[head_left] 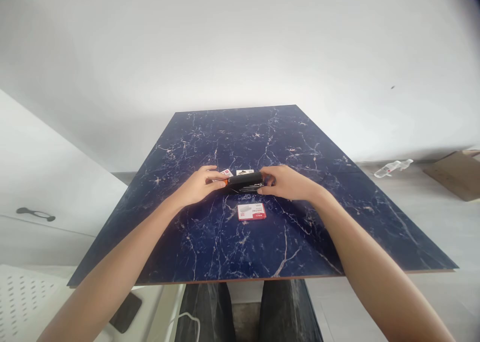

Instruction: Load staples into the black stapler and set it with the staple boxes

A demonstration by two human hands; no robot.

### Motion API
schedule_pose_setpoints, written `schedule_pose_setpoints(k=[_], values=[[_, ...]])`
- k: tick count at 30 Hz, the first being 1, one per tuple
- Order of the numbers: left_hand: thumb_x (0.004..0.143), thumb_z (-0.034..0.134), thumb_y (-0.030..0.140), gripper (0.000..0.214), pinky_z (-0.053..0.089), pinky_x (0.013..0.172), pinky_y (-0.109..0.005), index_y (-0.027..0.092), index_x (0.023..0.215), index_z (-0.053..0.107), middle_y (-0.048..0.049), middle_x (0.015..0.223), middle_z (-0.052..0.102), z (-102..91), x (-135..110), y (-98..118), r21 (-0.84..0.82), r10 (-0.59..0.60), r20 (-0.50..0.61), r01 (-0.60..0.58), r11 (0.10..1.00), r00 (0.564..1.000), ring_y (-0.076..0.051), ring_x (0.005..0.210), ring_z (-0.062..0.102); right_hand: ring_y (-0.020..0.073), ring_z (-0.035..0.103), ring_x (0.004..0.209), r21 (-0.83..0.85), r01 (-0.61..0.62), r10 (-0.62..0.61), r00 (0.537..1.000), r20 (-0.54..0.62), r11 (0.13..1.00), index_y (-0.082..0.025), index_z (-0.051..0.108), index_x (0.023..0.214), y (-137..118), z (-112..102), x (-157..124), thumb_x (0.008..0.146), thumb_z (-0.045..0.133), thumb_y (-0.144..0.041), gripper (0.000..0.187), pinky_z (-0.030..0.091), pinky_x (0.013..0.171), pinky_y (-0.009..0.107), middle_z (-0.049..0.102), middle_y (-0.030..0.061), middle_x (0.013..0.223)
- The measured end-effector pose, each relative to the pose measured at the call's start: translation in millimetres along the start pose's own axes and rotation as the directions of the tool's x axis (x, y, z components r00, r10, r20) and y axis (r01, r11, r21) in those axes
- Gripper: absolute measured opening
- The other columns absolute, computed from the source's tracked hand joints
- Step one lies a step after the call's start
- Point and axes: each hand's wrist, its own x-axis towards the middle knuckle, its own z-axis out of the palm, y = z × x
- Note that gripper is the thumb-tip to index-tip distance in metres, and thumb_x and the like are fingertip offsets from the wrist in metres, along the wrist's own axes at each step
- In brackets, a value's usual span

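Observation:
A black stapler [244, 181] lies crosswise in the middle of a dark blue marbled tabletop [322, 222]. My left hand [200, 184] pinches its left end, where a bit of orange shows. My right hand [287, 182] grips its right end with curled fingers. A small red and white staple box [251, 211] lies flat just in front of the stapler. Two more small boxes [236, 172] sit right behind it, partly hidden by the stapler and my left fingers.
A white cabinet [45, 192] with a dark handle stands to the left. On the floor to the right lie a plastic bottle [392, 168] and a cardboard box [455, 172]. My knees [247, 307] are under the near table edge.

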Motion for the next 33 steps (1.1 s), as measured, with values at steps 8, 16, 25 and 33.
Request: schedule_pose_setpoints(k=[8, 16, 25, 33], values=[[0.095, 0.063, 0.049, 0.032, 0.050, 0.106, -0.056, 0.029, 0.116, 0.078, -0.0104, 0.129, 0.070, -0.7, -8.4, 11.8, 0.120, 0.174, -0.180, -0.154, 0.981, 0.968, -0.034, 0.134, 0.055, 0.0270, 0.069, 0.088, -0.042, -0.159, 0.159, 0.987, 0.005, 0.986, -0.026, 0.075, 0.105, 25.5, -35.4, -20.8, 0.082, 0.076, -0.050, 0.033, 0.052, 0.076, 0.041, 0.075, 0.0055, 0.104], [0.092, 0.067, 0.044, 0.038, 0.054, 0.099, -0.047, 0.022, 0.123, 0.072, -0.0114, 0.127, 0.070, 34.7, -26.8, 57.4, 0.238, 0.555, 0.162, -0.579, 0.780, 0.816, -0.029, 0.112, 0.065, 0.0180, 0.058, 0.072, 0.310, 0.063, 0.036, 0.952, -0.304, 0.949, -0.022, 0.064, 0.089, 7.3, -53.4, -41.6, 0.096, 0.063, -0.054, 0.033, 0.047, 0.069, 0.034, 0.063, 0.0025, 0.079], [0.089, 0.074, 0.042, 0.046, 0.065, 0.080, -0.039, 0.029, 0.133, 0.065, -0.0085, 0.130, 0.068, 30.9, -28.5, 58.5, -0.431, 0.244, -0.157, -0.289, 0.855, 0.957, -0.025, 0.103, 0.073, 0.0183, 0.069, 0.074, 0.438, 0.108, -0.165, 0.982, 0.093, 0.892, -0.023, 0.070, 0.122, -33.6, -14.2, -24.3, 0.089, 0.073, -0.051, 0.043, 0.056, 0.069, 0.031, 0.075, 0.0036, 0.093], [0.087, 0.080, 0.039, 0.048, 0.068, 0.078, -0.034, 0.031, 0.134, 0.069, -0.0110, 0.140, 0.066, 14.5, -26.4, 48.5, -0.869, 0.175, 0.143, 0.039, 0.493, 0.974, -0.027, 0.100, 0.077, 0.0157, 0.069, 0.074, 0.709, 0.093, -0.207, 0.975, 0.076, 0.699, -0.018, 0.068, 0.121, -33.1, 6.6, -14.2, 0.087, 0.080, -0.043, 0.044, 0.060, 0.068, 0.030, 0.075, 0.0050, 0.093]])
